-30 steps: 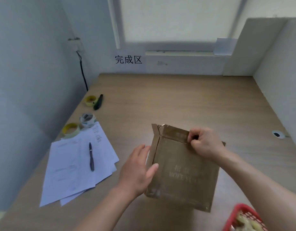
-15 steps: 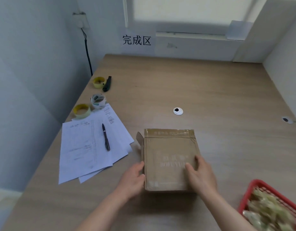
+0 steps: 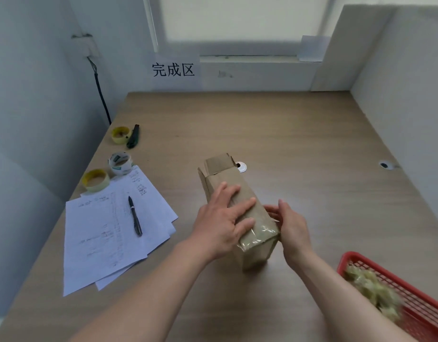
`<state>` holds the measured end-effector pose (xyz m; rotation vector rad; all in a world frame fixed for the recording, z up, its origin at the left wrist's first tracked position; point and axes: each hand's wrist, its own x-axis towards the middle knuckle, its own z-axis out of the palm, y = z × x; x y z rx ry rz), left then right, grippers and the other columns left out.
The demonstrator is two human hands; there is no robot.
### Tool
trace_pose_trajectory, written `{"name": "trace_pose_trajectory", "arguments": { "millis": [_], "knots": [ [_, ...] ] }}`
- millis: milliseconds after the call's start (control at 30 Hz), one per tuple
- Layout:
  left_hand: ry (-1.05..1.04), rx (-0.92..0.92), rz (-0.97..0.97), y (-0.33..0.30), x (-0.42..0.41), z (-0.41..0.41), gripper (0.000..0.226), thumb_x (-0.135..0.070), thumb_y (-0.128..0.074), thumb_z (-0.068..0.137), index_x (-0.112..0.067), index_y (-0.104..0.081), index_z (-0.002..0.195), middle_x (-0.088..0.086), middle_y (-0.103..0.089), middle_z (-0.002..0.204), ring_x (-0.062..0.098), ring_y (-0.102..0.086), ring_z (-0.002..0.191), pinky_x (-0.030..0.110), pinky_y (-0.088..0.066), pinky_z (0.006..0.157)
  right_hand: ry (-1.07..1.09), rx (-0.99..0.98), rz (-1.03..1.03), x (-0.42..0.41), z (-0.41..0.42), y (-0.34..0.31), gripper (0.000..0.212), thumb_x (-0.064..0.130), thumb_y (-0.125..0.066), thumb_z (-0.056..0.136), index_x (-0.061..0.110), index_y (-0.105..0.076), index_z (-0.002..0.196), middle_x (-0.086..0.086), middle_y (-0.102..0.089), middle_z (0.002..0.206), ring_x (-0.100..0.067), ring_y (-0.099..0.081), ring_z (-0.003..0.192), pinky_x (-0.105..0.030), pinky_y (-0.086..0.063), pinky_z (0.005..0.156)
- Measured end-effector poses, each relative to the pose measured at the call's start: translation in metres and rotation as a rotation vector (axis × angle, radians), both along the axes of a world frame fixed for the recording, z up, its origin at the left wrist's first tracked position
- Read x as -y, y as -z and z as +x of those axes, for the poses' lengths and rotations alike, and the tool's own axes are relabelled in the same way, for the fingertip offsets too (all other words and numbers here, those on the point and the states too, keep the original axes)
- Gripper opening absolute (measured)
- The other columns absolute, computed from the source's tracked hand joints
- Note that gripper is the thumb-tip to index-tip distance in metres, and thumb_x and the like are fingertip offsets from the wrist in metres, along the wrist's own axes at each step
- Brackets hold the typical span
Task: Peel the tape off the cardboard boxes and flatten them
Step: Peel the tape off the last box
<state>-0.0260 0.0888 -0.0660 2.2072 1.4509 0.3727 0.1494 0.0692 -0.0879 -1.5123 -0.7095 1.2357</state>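
Wooden table (image 3: 299, 134), papers (image 3: 106, 243), tape rolls (image 3: 95, 180), red basket (image 3: 410, 302)

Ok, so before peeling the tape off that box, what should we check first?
1. Box steadied: ok, the left hand lies on top with flat fingers.
2. Tape reachable: ok, the shiny taped end faces the person.
3. Right hand ready to peel: ok, it is open beside the taped end, holding nothing.
4. Loose tape edge to pick at: cannot tell, too small to see.
5. Place for peeled tape: ok, the red basket sits close on the right.
6. Far flaps: ok, they look already loose.
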Motion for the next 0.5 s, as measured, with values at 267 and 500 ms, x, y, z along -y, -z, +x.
{"name": "trace_pose_trajectory", "arguments": {
  "millis": [267,500],
  "knots": [
    [0.092,-0.009,-0.029,0.003,-0.019,0.023,0.043,-0.047,-0.038,0.103,-0.053,-0.036,0.146,-0.015,-0.012,0.163,0.004,0.010,0.149,0.043,-0.020,0.117,-0.112,0.356,0.267,0.036,0.034,-0.010,0.036,0.000,-0.075,0.083,0.035,-0.074,0.091,0.007,-0.076,0.095,-0.008,-0.072,0.088,-0.018,-0.054,0.076],
    [0.244,0.028,-0.151,-0.010,-0.038,0.016,0.049,-0.025,-0.045,0.104,-0.038,-0.037,0.150,-0.013,-0.009,0.165,0.008,0.010,0.151,0.028,0.000,0.122,-0.186,0.705,0.328,0.034,0.042,-0.019,0.028,0.002,-0.070,0.087,0.030,-0.071,0.082,0.014,-0.069,0.085,-0.004,-0.065,0.083,-0.019,-0.050,0.070]
  ]
}}
